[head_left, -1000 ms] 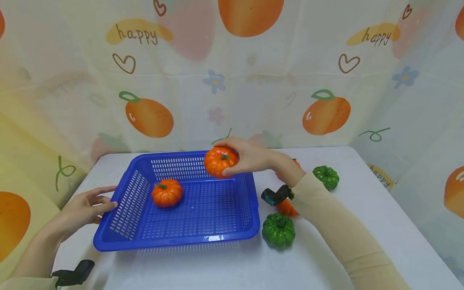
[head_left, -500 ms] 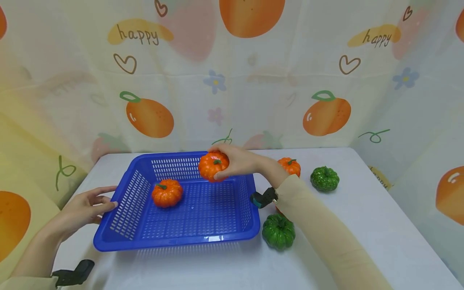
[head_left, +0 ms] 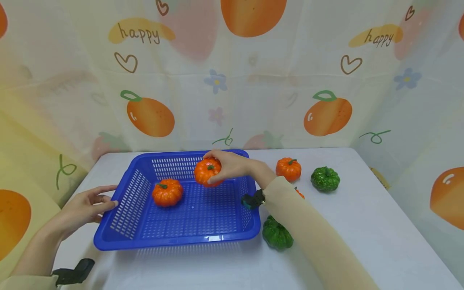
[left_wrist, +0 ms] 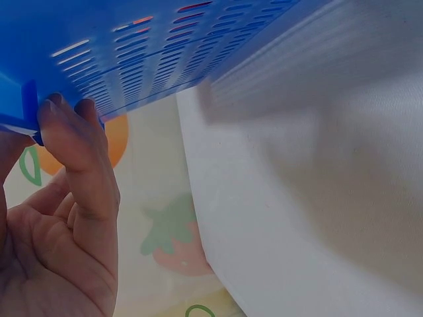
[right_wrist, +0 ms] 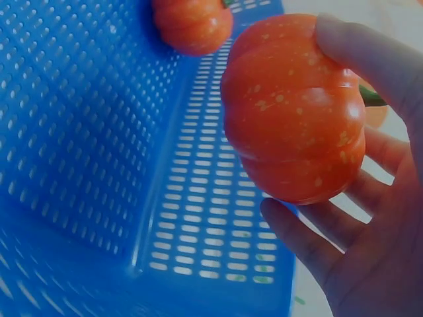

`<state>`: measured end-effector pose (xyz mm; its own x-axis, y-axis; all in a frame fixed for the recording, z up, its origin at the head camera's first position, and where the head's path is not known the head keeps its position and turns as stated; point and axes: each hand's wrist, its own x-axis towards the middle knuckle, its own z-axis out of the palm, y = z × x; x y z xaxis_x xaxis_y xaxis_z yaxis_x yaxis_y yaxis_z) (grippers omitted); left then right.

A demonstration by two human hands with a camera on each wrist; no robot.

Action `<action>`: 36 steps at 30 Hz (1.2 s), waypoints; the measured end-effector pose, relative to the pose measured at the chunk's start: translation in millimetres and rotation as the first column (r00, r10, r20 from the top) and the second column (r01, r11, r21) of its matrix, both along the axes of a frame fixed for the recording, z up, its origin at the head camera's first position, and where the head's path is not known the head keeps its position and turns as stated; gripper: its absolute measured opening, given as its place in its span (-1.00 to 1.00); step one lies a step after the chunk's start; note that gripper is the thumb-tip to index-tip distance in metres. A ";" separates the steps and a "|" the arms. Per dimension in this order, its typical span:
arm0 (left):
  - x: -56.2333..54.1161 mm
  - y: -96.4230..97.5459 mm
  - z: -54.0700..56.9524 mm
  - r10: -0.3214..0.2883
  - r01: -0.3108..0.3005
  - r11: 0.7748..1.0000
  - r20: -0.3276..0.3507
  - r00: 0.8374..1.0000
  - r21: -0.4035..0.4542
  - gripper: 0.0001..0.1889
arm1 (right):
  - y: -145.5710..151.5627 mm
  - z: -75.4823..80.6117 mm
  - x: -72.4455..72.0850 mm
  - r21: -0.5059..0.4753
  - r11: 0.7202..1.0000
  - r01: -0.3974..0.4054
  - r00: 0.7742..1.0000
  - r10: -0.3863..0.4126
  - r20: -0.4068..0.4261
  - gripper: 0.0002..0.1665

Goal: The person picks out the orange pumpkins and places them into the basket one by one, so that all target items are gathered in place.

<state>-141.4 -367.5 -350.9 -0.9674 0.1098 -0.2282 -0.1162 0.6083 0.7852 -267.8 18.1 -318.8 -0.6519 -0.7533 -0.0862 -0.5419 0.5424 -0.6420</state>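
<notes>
My right hand (head_left: pixel 233 166) holds an orange toy pumpkin (head_left: pixel 207 173) between thumb and fingers, over the right half of a blue plastic basket (head_left: pixel 181 231). Close up in the right wrist view, this speckled pumpkin (right_wrist: pixel 294 109) has its green stem turned toward the palm. A second orange pumpkin (head_left: pixel 167 193) lies on the basket floor, left of the held one. At the basket's left end, my left hand (head_left: pixel 85 205) grips the rim. The left wrist view has its fingertips (left_wrist: pixel 56 109) against the rim, beside the slotted wall.
Right of the basket, an orange pumpkin (head_left: pixel 288 169) and a speckled green pumpkin (head_left: pixel 325 179) stand on the white table (head_left: pixel 373 229). Another green pumpkin (head_left: pixel 276 234) is by the basket's front right corner. My right sleeve (head_left: pixel 308 225) mostly hides another orange item (head_left: pixel 299 192).
My right hand has carried the orange pumpkin left and down over the basket. The orange pumpkin behind that arm has come into full view. My left hand keeps its place on the rim.
</notes>
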 end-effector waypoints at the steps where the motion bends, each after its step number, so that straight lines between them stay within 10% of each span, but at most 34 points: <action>1: 0.0 -0.3 0.3 0.000 0.000 1.000 -0.002 1.000 0.001 -0.26 | -1.6 -1.5 -0.6 0.012 1.000 -0.001 1.000 0.001 -0.007 -0.20; 36: 0.3 0.8 1.1 0.000 0.000 1.000 -0.003 1.000 0.006 -0.28 | -19.2 -39.6 -5.9 0.089 0.996 0.030 0.992 -0.040 0.118 -0.22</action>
<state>-141.1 -366.7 -349.8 -0.9680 0.1113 -0.2248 -0.1138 0.6037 0.7890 -273.8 -1.0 -358.4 -0.6589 -0.7164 -0.2292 -0.4435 0.6162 -0.6508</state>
